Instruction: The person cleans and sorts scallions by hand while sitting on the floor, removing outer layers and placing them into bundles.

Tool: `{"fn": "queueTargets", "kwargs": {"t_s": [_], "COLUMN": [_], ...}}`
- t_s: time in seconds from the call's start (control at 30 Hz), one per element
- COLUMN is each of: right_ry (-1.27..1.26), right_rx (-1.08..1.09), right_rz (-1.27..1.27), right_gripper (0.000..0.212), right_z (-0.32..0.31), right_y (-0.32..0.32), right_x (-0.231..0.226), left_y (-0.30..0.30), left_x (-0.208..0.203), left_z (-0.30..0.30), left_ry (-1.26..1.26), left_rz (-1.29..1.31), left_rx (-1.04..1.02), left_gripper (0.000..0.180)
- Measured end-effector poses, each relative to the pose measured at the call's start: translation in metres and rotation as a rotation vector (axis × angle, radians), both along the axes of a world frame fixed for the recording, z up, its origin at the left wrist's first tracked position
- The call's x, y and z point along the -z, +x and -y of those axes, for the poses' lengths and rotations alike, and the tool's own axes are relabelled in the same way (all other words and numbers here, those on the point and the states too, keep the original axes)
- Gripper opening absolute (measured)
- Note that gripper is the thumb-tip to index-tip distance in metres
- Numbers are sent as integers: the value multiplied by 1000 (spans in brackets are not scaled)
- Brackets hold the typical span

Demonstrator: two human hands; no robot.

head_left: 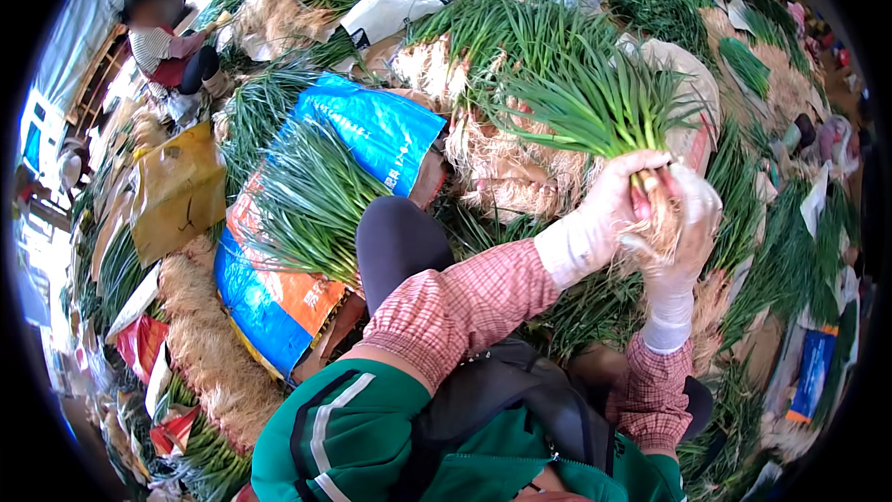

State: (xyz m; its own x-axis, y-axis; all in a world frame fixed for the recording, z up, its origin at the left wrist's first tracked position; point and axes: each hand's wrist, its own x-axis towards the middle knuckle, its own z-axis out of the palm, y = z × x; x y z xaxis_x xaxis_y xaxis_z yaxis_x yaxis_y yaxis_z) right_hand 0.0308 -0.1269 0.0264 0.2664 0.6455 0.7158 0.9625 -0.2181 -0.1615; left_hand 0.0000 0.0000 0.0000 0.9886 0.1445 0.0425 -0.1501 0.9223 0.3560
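Note:
Up in front of me at the right, both my hands hold one bunch of green garlic (636, 125), its leaves fanned upward and its pale roots hanging down. My left hand (599, 209) wraps round the reddish stem bases. Against the other side of the stems and roots presses my right hand (686, 228), with its fingers closed. White wrapping covers both wrists, below which pink checked sleeves run. Just behind the held bunch lie a heap of green garlic (530, 46) and a tangled pile of pale roots (511, 172).
By my left knee, a loose bundle of green garlic (316, 200) rests on a blue and orange sack (372, 135). Further left stand a yellow-brown sheet (181, 191) and a long row of rooted bundles (209, 339). A person (172, 51) sits at the far left. A pale sack (683, 84) lies behind my hands.

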Motion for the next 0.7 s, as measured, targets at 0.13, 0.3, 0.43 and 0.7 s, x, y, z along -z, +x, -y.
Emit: {"fn": "queueTargets", "kwargs": {"t_s": [0.13,0.3,0.43,0.7], "right_ry": [365,392,475,-403], "right_rx": [-84,-34,65,106], "right_rz": [-511,-1034,-560,-824], "right_gripper": [89,43,29,37], "right_z": [-3,9,33,65], "right_y": [6,-4,-43,-23], "right_x": [6,39,57,136], "left_y": [18,76,94,106], "left_x": [-38,-57,-89,-101], "left_z": [6,-20,-75,-123], "left_ry": [-120,-229,-226,54], "left_rz": [97,243,-58,-102], "left_rx": [-162,-318,-635,-691], "left_gripper": [14,10,6,3]}}
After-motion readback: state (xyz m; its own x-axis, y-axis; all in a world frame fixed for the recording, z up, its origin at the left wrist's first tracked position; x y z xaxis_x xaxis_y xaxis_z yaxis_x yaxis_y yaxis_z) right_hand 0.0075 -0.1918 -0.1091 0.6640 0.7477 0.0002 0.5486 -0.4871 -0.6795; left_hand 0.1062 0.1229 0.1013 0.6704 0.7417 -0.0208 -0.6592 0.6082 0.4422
